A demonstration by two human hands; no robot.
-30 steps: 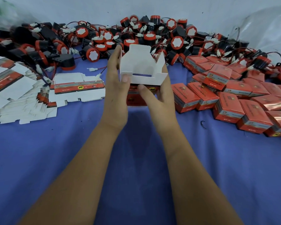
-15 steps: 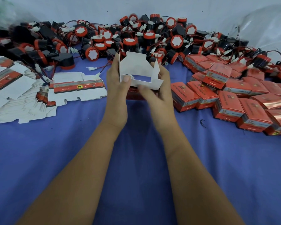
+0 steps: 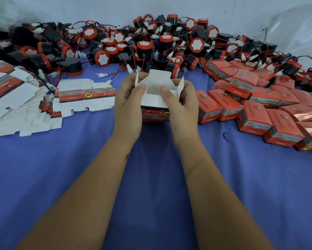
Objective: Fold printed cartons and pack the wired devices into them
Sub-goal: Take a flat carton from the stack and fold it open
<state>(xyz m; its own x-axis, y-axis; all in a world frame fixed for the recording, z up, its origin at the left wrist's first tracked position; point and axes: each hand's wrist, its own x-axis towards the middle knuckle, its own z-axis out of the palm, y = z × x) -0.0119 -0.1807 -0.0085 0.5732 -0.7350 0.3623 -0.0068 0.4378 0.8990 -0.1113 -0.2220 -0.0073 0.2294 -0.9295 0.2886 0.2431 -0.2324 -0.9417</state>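
Far left: a spread stack of flat cartons (image 3: 16, 98), unfolded, white insides mostly up with red-and-black printed panels showing, lying on the blue tabletop (image 3: 151, 195). Just right of it, one flat carton blank (image 3: 86, 95) lies apart from the stack, its printed strip facing up.

Along the rear, from the left edge across to the right: a heap of wired devices (image 3: 151, 42), black cylindrical bodies with red rims and white faces, with red and black leads ending in white connectors. Several loose connectors lie on the cloth in front of the heap.

Centre: a partly erected carton (image 3: 156, 105) is held above the tabletop between both hands, open end up, white flaps standing, printed red side toward the camera. The left hand (image 3: 129, 105) grips the carton's left side, fingers curled behind it, thumb pressed on the inner white flap. The right hand (image 3: 183, 105) grips the right side likewise, thumb on the white flap at the opening. Whether the carton has anything inside cannot be told.

Right: a cluster of closed red cartons (image 3: 269, 109), packed close, some touching, some stacked, reaching to the frame edge. A sheet of clear plastic (image 3: 296, 33) stands against the wall at upper right.
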